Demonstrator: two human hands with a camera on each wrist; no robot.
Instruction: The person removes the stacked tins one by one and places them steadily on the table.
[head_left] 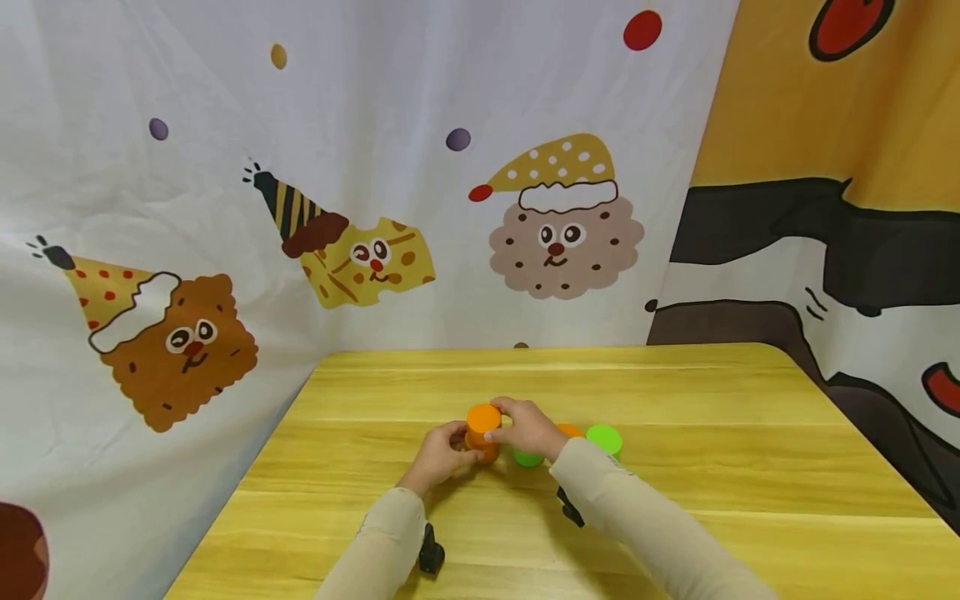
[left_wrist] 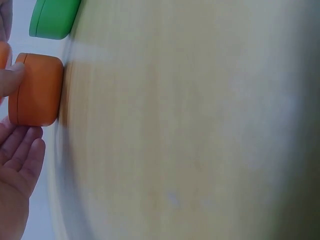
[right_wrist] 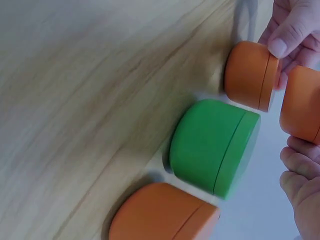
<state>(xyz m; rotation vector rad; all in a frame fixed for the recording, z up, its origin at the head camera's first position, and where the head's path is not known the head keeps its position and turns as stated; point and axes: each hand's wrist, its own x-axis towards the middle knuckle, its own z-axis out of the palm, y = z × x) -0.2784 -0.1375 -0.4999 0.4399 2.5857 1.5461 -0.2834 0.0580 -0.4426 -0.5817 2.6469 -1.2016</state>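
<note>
My left hand (head_left: 438, 458) grips a round orange lidded jar (left_wrist: 37, 92) standing on the table, thumb at its lid and fingers around its far side. Just above that lid, a second orange jar (right_wrist: 301, 102) is held by my right hand (head_left: 528, 429); a narrow gap shows between the two jars in the right wrist view. Right beside the lower jar stands a green jar (right_wrist: 210, 145). Another orange jar (right_wrist: 155, 215) comes after it, partly hidden behind the right hand in the head view.
A further green jar (head_left: 604, 439) stands at the right end of the group, next to the right sleeve (head_left: 637, 508). The wooden table (head_left: 720, 400) reaches back to a cartoon-printed curtain (head_left: 420, 75). Dark wrist cameras hang under both sleeves.
</note>
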